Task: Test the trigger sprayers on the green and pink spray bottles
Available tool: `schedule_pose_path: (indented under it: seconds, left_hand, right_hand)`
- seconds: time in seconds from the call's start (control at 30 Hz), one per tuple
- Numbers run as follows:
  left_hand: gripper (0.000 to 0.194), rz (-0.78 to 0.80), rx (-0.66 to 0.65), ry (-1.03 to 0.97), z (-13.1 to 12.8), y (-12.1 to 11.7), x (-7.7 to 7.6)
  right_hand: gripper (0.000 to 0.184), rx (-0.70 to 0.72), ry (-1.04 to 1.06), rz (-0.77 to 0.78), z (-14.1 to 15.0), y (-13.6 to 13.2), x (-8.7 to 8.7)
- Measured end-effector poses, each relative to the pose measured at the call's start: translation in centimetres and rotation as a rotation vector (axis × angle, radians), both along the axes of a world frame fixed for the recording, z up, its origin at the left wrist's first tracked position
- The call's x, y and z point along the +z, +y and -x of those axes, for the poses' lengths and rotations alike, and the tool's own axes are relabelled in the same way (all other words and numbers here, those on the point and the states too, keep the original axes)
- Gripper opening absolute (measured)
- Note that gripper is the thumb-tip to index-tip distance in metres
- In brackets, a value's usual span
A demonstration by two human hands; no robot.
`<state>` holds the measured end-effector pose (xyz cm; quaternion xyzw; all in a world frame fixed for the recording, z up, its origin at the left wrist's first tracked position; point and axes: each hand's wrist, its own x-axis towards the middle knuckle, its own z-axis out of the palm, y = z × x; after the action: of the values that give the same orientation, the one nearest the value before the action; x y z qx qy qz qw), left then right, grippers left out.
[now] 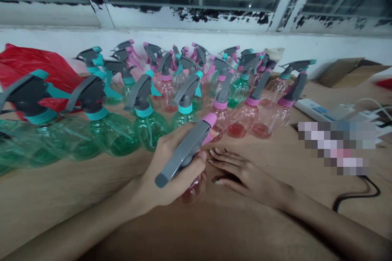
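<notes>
My left hand (174, 167) is wrapped round the neck of a spray bottle (192, 189) with a grey and pink trigger head. The bottle's clear pinkish body shows below my fingers, and its collar is hidden by them. Just to the right, my right hand (241, 171) lies palm down on the table (245, 220), fingers stretched out toward the bottle and holding nothing. Beyond my hands stand green spray bottles (150, 130) with teal collars and pink spray bottles (240, 124) with pink collars, all with grey trigger heads.
Several more spray bottles crowd the back by the white wall (122, 34). A red plastic bag (33, 65) lies at the left. On the right are a cardboard box (349, 71), a white power strip (315, 108) with plugs, a blurred-out item (337, 147) and a black cable (352, 197).
</notes>
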<state>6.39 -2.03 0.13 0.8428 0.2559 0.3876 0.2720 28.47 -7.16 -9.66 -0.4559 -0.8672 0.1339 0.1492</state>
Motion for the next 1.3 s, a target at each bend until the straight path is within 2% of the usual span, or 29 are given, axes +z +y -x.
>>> schedule_pose_path:
  seconds: [0.13, 0.27, 0.63, 0.8, 0.97, 1.3]
  left_hand:
    - [0.007, 0.014, 0.008, 0.028, 0.02, 0.14, 0.0]
    - [0.014, 0.008, 0.001, 0.016, -0.09, 0.24, 0.1]
    - [0.014, -0.017, -0.014, 0.032, -0.24, 0.14, 0.64]
    - [0.014, -0.043, 0.048, 0.0, -0.07, 0.01, 0.3]
    - [0.019, 0.031, 0.002, -0.015, -0.15, -0.08, -0.06]
    - [0.023, 0.024, 0.008, 0.02, -0.05, 0.04, -0.29]
  right_hand:
    - [0.051, -0.008, 0.014, -0.01, 0.07, -0.04, 0.01]
    - [0.051, -0.01, 0.017, -0.014, 0.11, -0.04, -0.02]
    - [0.052, -0.008, 0.011, 0.004, 0.07, -0.02, 0.06]
    - [0.052, -0.015, 0.023, 0.005, 0.1, -0.11, 0.07]
    - [0.053, -0.007, 0.018, 0.011, 0.05, -0.06, 0.11]
    - [0.053, -0.004, 0.061, 0.0, 0.02, -0.03, 0.02]
